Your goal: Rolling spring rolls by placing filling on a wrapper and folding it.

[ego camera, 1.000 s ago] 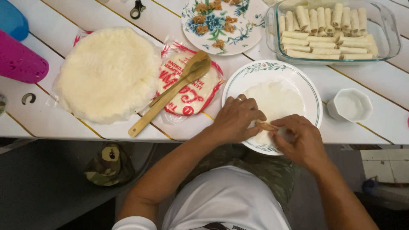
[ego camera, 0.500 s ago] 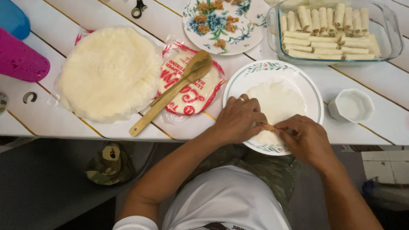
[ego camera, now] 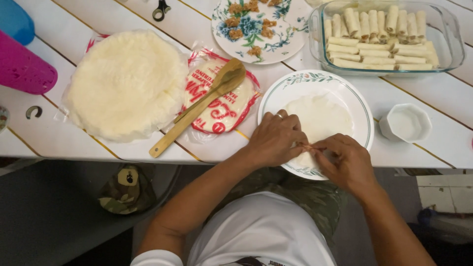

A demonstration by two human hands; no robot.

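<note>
A thin round white wrapper point(ego camera: 321, 117) lies on a white plate with a green leaf rim point(ego camera: 362, 106) near the table's front edge. My left hand point(ego camera: 273, 139) and my right hand point(ego camera: 345, 165) meet over the wrapper's near edge. Both pinch that edge, with a small strip of orange-brown filling point(ego camera: 308, 147) showing between the fingertips. A ring is on a finger of my left hand.
A stack of round wrappers point(ego camera: 125, 81) lies left, beside a wooden spoon point(ego camera: 202, 106) on a red-printed packet. A floral plate point(ego camera: 261, 27) holds bits of filling. A glass dish point(ego camera: 446, 37) holds several finished rolls. A small white bowl point(ego camera: 406, 123) sits right.
Both hands have stayed at the wrapper's near edge, with the fingertips closing tighter around the filling. Nothing else on the table has moved.
</note>
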